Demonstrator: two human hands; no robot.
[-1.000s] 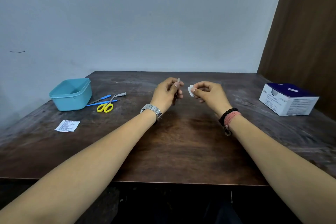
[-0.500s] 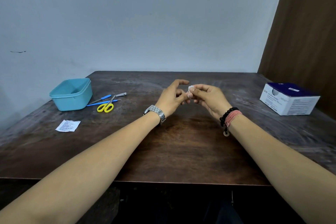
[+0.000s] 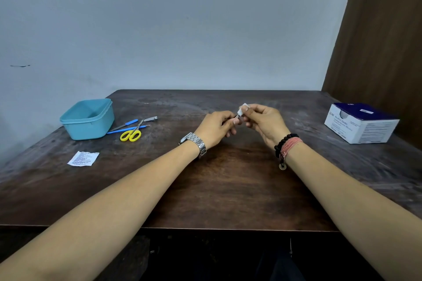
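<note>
- Pad point(image 3: 242, 109), white and small: pinched between thumb and forefinger of the right hand point(image 3: 265, 123); held in the air above the far middle of the table point(image 3: 228, 189); touching the tip of the thin tool point(image 3: 237, 116).
- Right hand: fingers curled, closed on the pad, remaining fingers folded beneath; bead and cord bracelets point(image 3: 287, 146) on the wrist.
- Thin tool: only a short pale tip visible, protruding from the left hand point(image 3: 217, 128) toward the pad; rest hidden in the fist; type not discernible.
- Left hand: fingers curled tight round the tool; metal watch point(image 3: 194, 143) on the wrist; positioned just beside the right hand.
- Tub point(image 3: 91, 128), light blue, open: far left of the table.
- Scissors point(image 3: 131, 134), yellow handles: just right of the tub, flat on the table; nail clipper point(image 3: 150, 118) and two blue-handled tools point(image 3: 131, 121) close beside.
- Printed wrapper point(image 3: 83, 158), torn edge: flat on the table, nearer than the tub, well apart from both hands.
- Box point(image 3: 363, 128), white with dark blue top: far right of the table, well apart from both hands.
</note>
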